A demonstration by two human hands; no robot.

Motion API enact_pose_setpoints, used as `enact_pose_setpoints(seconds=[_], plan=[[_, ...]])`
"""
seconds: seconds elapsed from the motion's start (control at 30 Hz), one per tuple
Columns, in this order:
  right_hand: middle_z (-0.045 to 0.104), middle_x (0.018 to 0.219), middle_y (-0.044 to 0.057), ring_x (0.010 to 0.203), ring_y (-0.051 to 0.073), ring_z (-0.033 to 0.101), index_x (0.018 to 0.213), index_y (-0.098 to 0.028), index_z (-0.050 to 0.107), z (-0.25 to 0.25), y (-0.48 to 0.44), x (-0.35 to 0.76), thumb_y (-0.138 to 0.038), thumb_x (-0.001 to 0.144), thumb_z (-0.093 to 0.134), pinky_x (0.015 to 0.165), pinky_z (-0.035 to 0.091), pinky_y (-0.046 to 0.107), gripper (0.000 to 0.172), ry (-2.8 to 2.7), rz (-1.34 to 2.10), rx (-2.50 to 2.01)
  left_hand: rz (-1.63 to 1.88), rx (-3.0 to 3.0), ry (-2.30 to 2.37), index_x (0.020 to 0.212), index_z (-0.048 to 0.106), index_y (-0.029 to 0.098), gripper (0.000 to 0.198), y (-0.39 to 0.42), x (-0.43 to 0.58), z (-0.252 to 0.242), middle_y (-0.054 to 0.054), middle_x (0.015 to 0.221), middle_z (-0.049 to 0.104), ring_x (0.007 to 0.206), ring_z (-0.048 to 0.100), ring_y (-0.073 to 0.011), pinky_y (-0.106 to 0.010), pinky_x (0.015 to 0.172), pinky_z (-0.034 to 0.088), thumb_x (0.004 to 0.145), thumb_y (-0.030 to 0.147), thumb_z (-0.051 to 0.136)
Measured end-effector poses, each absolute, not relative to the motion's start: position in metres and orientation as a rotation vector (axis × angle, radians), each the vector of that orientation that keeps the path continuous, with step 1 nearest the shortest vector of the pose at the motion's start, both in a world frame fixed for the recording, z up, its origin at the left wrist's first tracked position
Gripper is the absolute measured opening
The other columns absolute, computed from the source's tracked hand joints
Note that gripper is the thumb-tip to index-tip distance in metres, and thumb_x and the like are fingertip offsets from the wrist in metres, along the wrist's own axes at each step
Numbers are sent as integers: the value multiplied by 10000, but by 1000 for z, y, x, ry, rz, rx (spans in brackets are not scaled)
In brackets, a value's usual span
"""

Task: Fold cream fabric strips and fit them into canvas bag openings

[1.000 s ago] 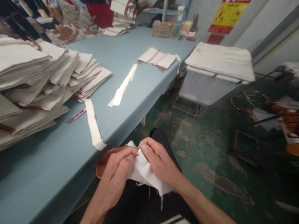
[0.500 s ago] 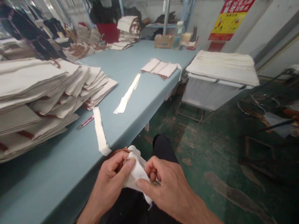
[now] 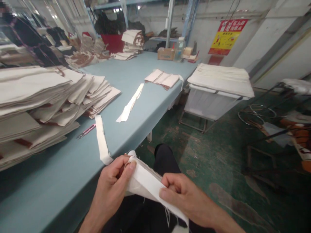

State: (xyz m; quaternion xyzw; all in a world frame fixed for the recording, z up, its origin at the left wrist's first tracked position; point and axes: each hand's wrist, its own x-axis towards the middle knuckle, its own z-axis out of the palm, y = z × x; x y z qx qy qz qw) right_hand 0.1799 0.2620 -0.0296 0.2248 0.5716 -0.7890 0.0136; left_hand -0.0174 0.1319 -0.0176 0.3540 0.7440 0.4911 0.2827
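Note:
Between my hands, above my lap, a white fabric strip (image 3: 148, 181) lies along the edge of a cream cloth piece (image 3: 138, 187) with loose threads at its lower edge. My left hand (image 3: 115, 181) is closed, pinching the strip's upper end between thumb and fingers. Farther down, my right hand (image 3: 179, 195) pinches the strip and the cloth edge with thumb on top and fingers curled. The strip's lower end hangs past the right hand. A bit of brown material shows at the left fingertips, mostly hidden.
On the blue table (image 3: 121, 136) lie two loose white strips (image 3: 102, 139), pink thread snips (image 3: 86, 131), a large stack of cream cloth pieces (image 3: 31, 94) and a small folded pile (image 3: 161, 78). A white bin (image 3: 204, 100) topped with cloth stands right. A person (image 3: 26, 35) is far left.
My right hand has slid right, away from the left, so more of the strip stretches straight between them. The left hand keeps its pinch. The head view has tilted slightly upward.

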Motion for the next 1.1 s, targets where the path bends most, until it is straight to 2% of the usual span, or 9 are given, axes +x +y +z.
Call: enact_pose_setpoints(seconds=[0.13, 0.3, 0.47, 0.57, 0.67, 0.77, 0.87, 0.97, 1.1], plan=[[410, 649, -68, 564, 85, 302, 778, -196, 527, -33, 274, 207, -708, 894, 706, 496, 200, 224, 555, 1990, -2247, 781, 1298, 1002, 1971, 762, 640, 199, 438, 138, -15, -22, 48, 652, 504, 564, 430, -124, -229, 505, 308, 1016, 551, 587], [446, 637, -54, 599, 110, 380, 748, -190, 558, -40, 278, 221, -439, 983, 637, 532, 234, 239, 351, 2269, -1791, 916, 1185, 1161, 1897, 782, 661, 200, 392, 143, -11, -14, 30, 708, 551, 641, 498, -144, -247, 578, 351, 1040, 479, 564], [687, 795, -2, 723, 172, 615, 910, -202, 677, -29, 295, 213, -255, 924, 660, 677, 447, 289, 58, 2623, -1602, 1190, 1212, 1245, 1927, 740, 577, 215, 421, 149, -13, -10, 37, 696, 511, 630, 484, -141, -247, 572, 359, 1072, 466, 516], [767, 1118, 55, 1044, 243, 708, 1103, -227, 693, -6, 298, 191, -266, 851, 784, 957, 526, 377, 271, 2905, -1753, 1028, 1220, 1238, 1858, 740, 618, 210, 437, 154, -9, -2, 25, 688, 554, 588, 483, -137, -245, 527, 367, 1052, 505, 539], [751, 1285, 98, 1202, 289, 698, 1263, -238, 658, 17, 293, 159, -458, 760, 925, 1072, 520, 427, 610, 3014, -2050, 418, 1190, 1298, 1822, 724, 686, 216, 434, 150, 0, 15, -3, 687, 653, 597, 570, -156, -248, 538, 432, 1040, 486, 560], [744, 1302, 87, 1118, 234, 733, 1329, -237, 630, 30, 288, 128, -395, 752, 947, 970, 575, 343, 677, 2729, -2283, -130, 1229, 1366, 1901, 702, 730, 262, 389, 133, 6, 34, 11, 632, 715, 575, 646, -167, -253, 572, 476, 1019, 460, 620], [775, 1153, 26, 931, 170, 734, 1256, -232, 669, 36, 288, 109, -251, 743, 946, 829, 568, 262, 583, 2567, -2199, -307, 1185, 1421, 1982, 746, 782, 297, 321, 116, 3, 43, 14, 637, 748, 537, 659, -175, -266, 561, 478, 992, 460, 657], [742, 885, -36, 757, 137, 655, 983, -216, 705, 39, 292, 102, -413, 772, 935, 723, 484, 249, 369, 2779, -1839, -157, 1070, 1422, 2012, 713, 751, 255, 326, 113, -5, 40, 20, 591, 669, 501, 575, -149, -248, 507, 421, 994, 390, 653], [539, 652, -73, 604, 97, 454, 697, -195, 595, 41, 300, 101, -546, 792, 902, 576, 271, 257, 476, 2947, -1430, -57, 1048, 1291, 2051, 606, 660, 205, 412, 121, -15, 32, 21, 556, 574, 505, 501, -126, -224, 476, 367, 968, 402, 672]])
